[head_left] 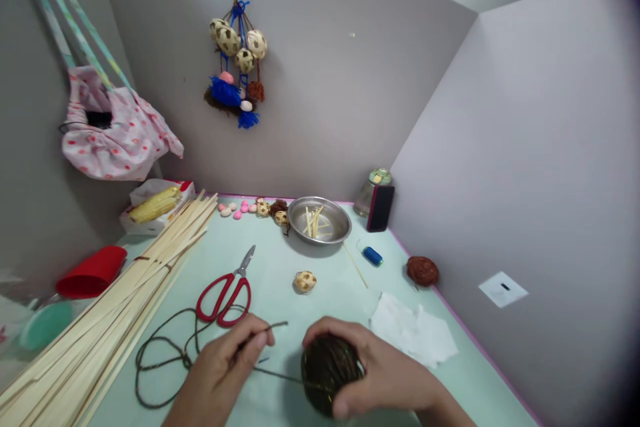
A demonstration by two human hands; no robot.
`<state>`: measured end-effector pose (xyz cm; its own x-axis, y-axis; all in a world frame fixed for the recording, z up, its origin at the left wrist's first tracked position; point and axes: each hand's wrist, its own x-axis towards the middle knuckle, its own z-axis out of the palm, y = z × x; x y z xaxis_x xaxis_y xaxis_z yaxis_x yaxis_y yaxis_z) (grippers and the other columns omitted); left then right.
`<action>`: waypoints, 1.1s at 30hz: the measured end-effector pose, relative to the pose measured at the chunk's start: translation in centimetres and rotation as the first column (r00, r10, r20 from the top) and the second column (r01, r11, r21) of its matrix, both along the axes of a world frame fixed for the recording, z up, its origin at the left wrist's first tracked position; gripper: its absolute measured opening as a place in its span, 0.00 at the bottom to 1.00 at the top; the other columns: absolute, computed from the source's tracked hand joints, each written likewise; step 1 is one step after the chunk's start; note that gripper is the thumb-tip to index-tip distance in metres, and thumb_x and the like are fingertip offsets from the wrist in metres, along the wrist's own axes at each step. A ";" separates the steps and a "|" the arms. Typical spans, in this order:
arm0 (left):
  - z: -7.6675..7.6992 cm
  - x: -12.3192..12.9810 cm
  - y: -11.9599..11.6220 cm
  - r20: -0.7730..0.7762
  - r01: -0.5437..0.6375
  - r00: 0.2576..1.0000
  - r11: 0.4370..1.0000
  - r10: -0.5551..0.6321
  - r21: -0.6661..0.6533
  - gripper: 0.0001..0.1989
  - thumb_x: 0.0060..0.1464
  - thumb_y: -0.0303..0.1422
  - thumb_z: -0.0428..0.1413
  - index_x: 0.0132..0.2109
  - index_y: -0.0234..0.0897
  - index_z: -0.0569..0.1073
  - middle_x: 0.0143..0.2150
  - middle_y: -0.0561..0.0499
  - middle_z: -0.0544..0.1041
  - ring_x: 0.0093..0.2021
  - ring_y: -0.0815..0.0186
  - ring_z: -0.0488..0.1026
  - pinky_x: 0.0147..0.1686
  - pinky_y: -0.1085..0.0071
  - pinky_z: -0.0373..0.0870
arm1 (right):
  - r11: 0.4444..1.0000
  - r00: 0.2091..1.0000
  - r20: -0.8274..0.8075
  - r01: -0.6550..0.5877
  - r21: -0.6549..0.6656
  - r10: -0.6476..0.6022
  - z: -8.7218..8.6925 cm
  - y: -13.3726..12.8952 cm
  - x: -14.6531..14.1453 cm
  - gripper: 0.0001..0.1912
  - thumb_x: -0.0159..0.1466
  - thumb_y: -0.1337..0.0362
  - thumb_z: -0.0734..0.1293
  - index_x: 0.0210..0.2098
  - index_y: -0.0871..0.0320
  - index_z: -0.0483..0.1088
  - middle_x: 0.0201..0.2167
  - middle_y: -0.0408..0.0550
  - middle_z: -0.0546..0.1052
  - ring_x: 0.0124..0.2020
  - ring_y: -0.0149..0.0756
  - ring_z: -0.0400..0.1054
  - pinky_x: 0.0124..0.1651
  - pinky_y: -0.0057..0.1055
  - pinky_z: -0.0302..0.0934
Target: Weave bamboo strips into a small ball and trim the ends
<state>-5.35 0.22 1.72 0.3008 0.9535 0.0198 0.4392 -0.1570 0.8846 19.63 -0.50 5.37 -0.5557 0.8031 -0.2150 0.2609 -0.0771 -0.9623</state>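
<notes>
My left hand [235,360] pinches a dark brown cord [277,325] between thumb and fingers, its short end poking out to the right. A loose loop of the same cord [160,367] lies on the table at the left. Wrapped round a dark ball of yarn [327,373] are the fingers of my right hand [373,367]. One strand stretches from the ball toward my left hand. Just beyond my left hand lie red-handled scissors [225,293], blades partly apart. A small woven ball [305,281] rests farther back, between the hands and the bowl.
Long pale strips [135,293] run along the left. A metal bowl [345,230] with short strips stands at the back, near a phone [381,208], a blue thread spool [373,255], a reddish-brown yarn ball [423,271] and white tissue [413,330]. Woven balls [230,42] hang above.
</notes>
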 end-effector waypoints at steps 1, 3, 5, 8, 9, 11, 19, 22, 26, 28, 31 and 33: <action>0.1 -0.6 0.3 0.024 -0.056 0.998 0.998 0.056 -0.014 0.18 0.60 0.50 0.46 0.33 0.45 0.73 0.32 0.52 0.79 0.37 0.58 0.76 0.33 0.72 0.71 | 0.997 0.997 0.021 0.067 0.035 -0.068 -0.1 0.2 0.2 0.31 0.49 0.54 0.78 0.49 0.53 0.70 0.39 0.44 0.72 0.37 0.37 0.66 0.39 0.29 0.61; 0.1 -1.9 0.8 0.059 -0.157 0.986 0.987 0.158 -0.036 0.18 0.58 0.50 0.49 0.36 0.45 0.75 0.36 0.52 0.81 0.41 0.56 0.76 0.34 0.72 0.71 | 0.981 0.984 0.003 0.176 0.084 -0.177 -0.3 0.5 0.6 0.29 0.51 0.56 0.78 0.49 0.52 0.69 0.40 0.43 0.71 0.38 0.36 0.65 0.39 0.28 0.61; -0.1 -3.1 1.4 0.051 -0.208 0.977 0.978 0.208 -0.012 0.17 0.56 0.51 0.51 0.38 0.45 0.76 0.36 0.52 0.81 0.42 0.55 0.76 0.35 0.71 0.71 | 0.966 0.969 -0.036 0.248 0.079 -0.246 -0.5 0.9 0.8 0.27 0.54 0.57 0.76 0.51 0.51 0.67 0.39 0.43 0.71 0.36 0.36 0.65 0.37 0.28 0.61; -0.3 -4.7 2.3 -0.017 -0.183 0.983 0.982 0.183 0.045 0.15 0.56 0.49 0.53 0.37 0.45 0.76 0.35 0.52 0.80 0.39 0.57 0.76 0.36 0.72 0.69 | 0.927 0.940 0.044 0.325 0.186 -0.338 -0.7 1.2 0.9 0.25 0.57 0.59 0.74 0.52 0.50 0.67 0.42 0.44 0.72 0.40 0.38 0.66 0.42 0.32 0.63; -0.3 -5.1 2.6 -0.054 -0.150 0.987 0.987 0.154 0.061 0.15 0.56 0.48 0.53 0.36 0.45 0.77 0.33 0.53 0.79 0.36 0.59 0.76 0.35 0.72 0.69 | 0.914 0.933 0.104 0.309 0.262 -0.345 -0.8 1.2 0.9 0.25 0.57 0.60 0.74 0.52 0.50 0.67 0.45 0.45 0.72 0.43 0.40 0.67 0.47 0.35 0.62; -0.4 -5.9 3.1 -0.144 -0.091 0.984 0.992 0.103 0.090 0.16 0.56 0.49 0.54 0.32 0.44 0.77 0.30 0.54 0.76 0.29 0.62 0.72 0.31 0.72 0.67 | 0.902 0.921 0.247 0.191 0.388 -0.301 -0.9 1.0 0.7 0.27 0.55 0.61 0.75 0.53 0.49 0.67 0.50 0.47 0.71 0.50 0.45 0.65 0.55 0.39 0.59; -1.7 -6.9 3.5 -0.245 0.076 0.965 0.995 -0.090 -0.067 0.13 0.56 0.42 0.52 0.30 0.42 0.75 0.27 0.53 0.75 0.30 0.61 0.72 0.31 0.72 0.65 | 0.868 0.912 0.370 -0.031 0.496 -0.179 1.5 0.7 -0.6 0.24 0.64 0.54 0.69 0.59 0.47 0.66 0.56 0.52 0.70 0.54 0.48 0.65 0.57 0.42 0.59; -1.0 -6.4 3.0 -0.188 0.068 0.979 0.996 -0.077 -0.049 0.13 0.55 0.41 0.52 0.29 0.42 0.75 0.25 0.54 0.74 0.29 0.61 0.71 0.30 0.72 0.64 | 0.820 0.914 0.345 -0.027 0.572 -0.211 3.0 2.0 -2.2 0.13 0.70 0.59 0.62 0.51 0.49 0.72 0.43 0.49 0.76 0.41 0.40 0.70 0.46 0.36 0.64; 0.0 -5.7 2.6 -0.177 0.077 0.980 0.995 -0.087 -0.061 0.12 0.55 0.41 0.52 0.28 0.43 0.74 0.22 0.56 0.71 0.26 0.62 0.70 0.28 0.73 0.61 | 0.748 0.901 0.426 -0.226 0.624 -0.084 2.8 5.2 -6.3 0.12 0.69 0.68 0.61 0.46 0.54 0.74 0.42 0.48 0.78 0.40 0.37 0.72 0.44 0.31 0.63; -0.1 -5.4 2.6 -0.211 0.078 0.973 0.995 -0.090 -0.063 0.12 0.55 0.41 0.51 0.28 0.42 0.73 0.21 0.57 0.70 0.26 0.62 0.70 0.28 0.73 0.59 | 0.706 0.856 0.514 -0.324 0.630 -0.066 1.8 7.0 -8.9 0.14 0.67 0.71 0.60 0.47 0.54 0.73 0.44 0.48 0.78 0.43 0.37 0.72 0.44 0.30 0.63; -0.8 -5.1 2.6 -0.268 0.105 0.956 0.992 -0.119 -0.068 0.12 0.56 0.39 0.51 0.28 0.41 0.72 0.23 0.56 0.71 0.27 0.62 0.70 0.28 0.73 0.57 | 0.667 0.727 0.687 -0.507 0.546 -0.009 -0.3 9.2 -12.6 0.15 0.67 0.69 0.61 0.52 0.54 0.71 0.47 0.49 0.77 0.45 0.37 0.73 0.44 0.29 0.63; -1.1 -4.8 2.6 -0.302 0.130 0.942 0.989 -0.147 -0.074 0.11 0.56 0.38 0.50 0.28 0.41 0.72 0.25 0.55 0.73 0.29 0.62 0.71 0.29 0.72 0.57 | 0.687 0.668 0.744 -0.531 0.496 -0.020 -1.5 10.5 -14.3 0.12 0.67 0.66 0.62 0.48 0.57 0.72 0.43 0.52 0.78 0.43 0.42 0.73 0.42 0.33 0.65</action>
